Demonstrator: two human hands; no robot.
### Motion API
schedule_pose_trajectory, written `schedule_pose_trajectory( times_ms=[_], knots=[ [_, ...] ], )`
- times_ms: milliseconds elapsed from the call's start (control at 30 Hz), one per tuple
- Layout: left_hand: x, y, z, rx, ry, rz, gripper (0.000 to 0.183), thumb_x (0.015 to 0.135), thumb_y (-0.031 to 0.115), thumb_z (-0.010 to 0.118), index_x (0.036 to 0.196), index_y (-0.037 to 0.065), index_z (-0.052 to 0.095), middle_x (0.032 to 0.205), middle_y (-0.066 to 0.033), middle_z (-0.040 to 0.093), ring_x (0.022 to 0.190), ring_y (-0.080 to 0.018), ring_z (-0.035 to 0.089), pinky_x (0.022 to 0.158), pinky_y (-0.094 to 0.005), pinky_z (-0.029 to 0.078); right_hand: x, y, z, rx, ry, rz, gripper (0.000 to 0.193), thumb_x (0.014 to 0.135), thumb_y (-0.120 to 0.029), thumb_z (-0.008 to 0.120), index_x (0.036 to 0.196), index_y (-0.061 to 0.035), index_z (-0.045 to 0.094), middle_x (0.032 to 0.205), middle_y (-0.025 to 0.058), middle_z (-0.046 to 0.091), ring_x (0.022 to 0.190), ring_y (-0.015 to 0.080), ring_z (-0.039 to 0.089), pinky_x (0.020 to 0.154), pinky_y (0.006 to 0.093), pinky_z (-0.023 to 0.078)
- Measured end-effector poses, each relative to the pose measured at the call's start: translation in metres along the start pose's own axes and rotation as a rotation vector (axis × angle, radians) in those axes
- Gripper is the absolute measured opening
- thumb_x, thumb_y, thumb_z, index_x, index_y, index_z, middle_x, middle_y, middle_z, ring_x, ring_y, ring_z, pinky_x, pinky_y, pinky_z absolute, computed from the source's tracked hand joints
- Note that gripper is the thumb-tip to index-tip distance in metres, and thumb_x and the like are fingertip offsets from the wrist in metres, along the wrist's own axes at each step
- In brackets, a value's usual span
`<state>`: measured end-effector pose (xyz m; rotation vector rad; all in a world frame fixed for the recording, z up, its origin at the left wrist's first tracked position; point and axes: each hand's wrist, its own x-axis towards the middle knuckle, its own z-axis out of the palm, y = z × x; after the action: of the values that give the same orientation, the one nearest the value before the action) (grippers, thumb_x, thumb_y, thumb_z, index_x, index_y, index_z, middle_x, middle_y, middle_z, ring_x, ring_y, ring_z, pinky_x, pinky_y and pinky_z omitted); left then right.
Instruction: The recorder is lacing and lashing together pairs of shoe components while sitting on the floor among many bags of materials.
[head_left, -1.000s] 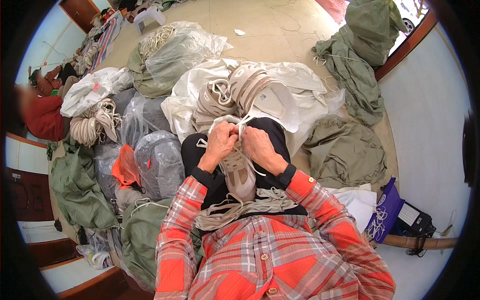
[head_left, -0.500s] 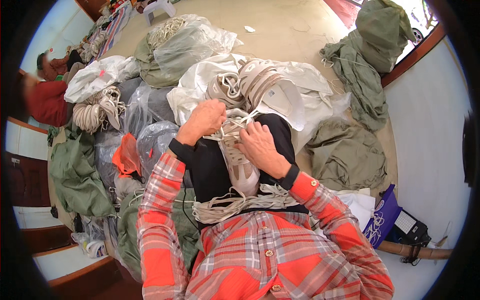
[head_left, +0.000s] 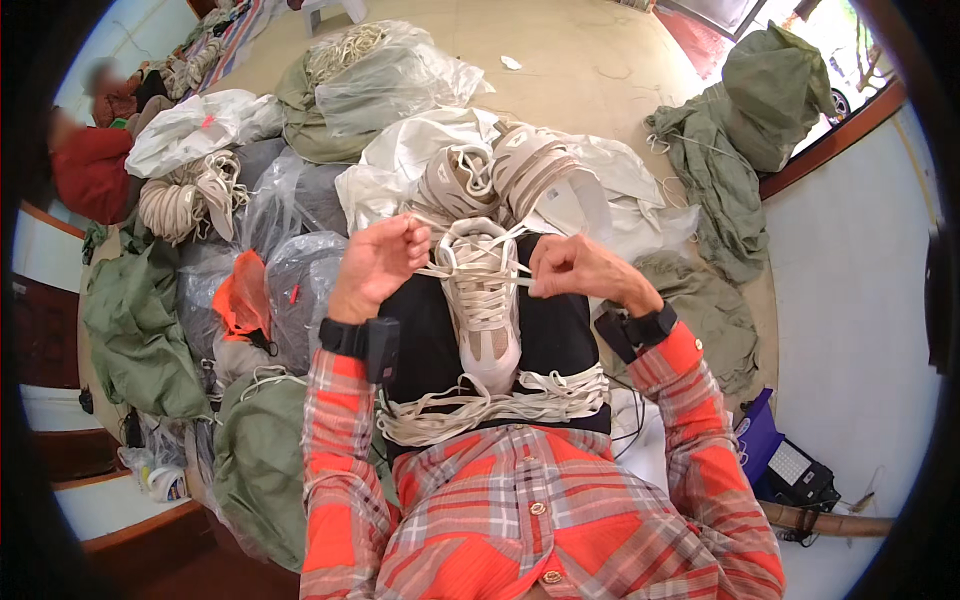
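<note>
A beige and white sneaker (head_left: pixel 484 310) lies between my thighs, its toe toward me and its opening away from me. Its laces are threaded up the front. My left hand (head_left: pixel 382 258) is closed at the left of the shoe, pinching one end of the shoelace. On the other side my right hand (head_left: pixel 580 272) pinches another length of lace, which stretches from the shoe's upper part to my fingers. Across my lap rests a bundle of loose off-white laces (head_left: pixel 450 414).
Just beyond the shoe, stacked beige shoe uppers (head_left: pixel 545 170) lie on white sacking (head_left: pixel 390 160). Plastic-wrapped grey bundles (head_left: pixel 300 200) and an orange bag (head_left: pixel 242 300) are at the left. Green sacks (head_left: pixel 715 190) stand at the right. Two people (head_left: pixel 92 170) sit at far left.
My hands have moved apart from over the shoe's upper part, the left one leftward and the right one rightward, drawing the laces out sideways. More of the shoe shows now.
</note>
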<state>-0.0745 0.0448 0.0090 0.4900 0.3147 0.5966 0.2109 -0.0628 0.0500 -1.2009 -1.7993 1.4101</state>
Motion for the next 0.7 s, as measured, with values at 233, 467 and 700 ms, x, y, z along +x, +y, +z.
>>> schedule_pose_trajectory(
  times_ms=[233,467,700],
  knots=[
    [-0.033,0.007,0.010,0.400,0.158,0.020,0.012,0.088,0.013,0.053,0.089,0.001,0.053,0.079,-0.0052,0.054,0.064,-0.0102,0.048,0.057,-0.0231,0.038,-0.020,0.014,0.008,-0.016,-0.001,-0.033,0.015,0.076,-0.013,0.069,0.075,0.0008,0.063,0.087,0.0050,0.059,0.071,0.0114,0.053,0.064,0.0251,0.042],
    [-0.052,-0.001,0.026,0.142,0.107,0.002,0.016,0.086,0.015,0.055,0.091,0.001,0.051,0.076,-0.0040,0.049,0.064,-0.0116,0.045,0.058,-0.0243,0.038,-0.005,0.006,0.026,-0.057,-0.020,-0.114,0.014,0.076,-0.010,0.066,0.082,0.0013,0.062,0.083,0.0047,0.060,0.066,0.0111,0.053,0.059,0.0246,0.042],
    [-0.076,0.009,0.026,0.130,0.186,0.134,0.012,0.086,0.012,0.054,0.090,0.001,0.050,0.076,-0.0052,0.049,0.066,-0.0139,0.046,0.060,-0.0256,0.039,-0.013,0.037,0.013,-0.300,0.112,-0.079,0.014,0.080,-0.013,0.063,0.085,-0.0005,0.061,0.073,0.0069,0.062,0.066,0.0163,0.058,0.060,0.0294,0.045]
  ],
)
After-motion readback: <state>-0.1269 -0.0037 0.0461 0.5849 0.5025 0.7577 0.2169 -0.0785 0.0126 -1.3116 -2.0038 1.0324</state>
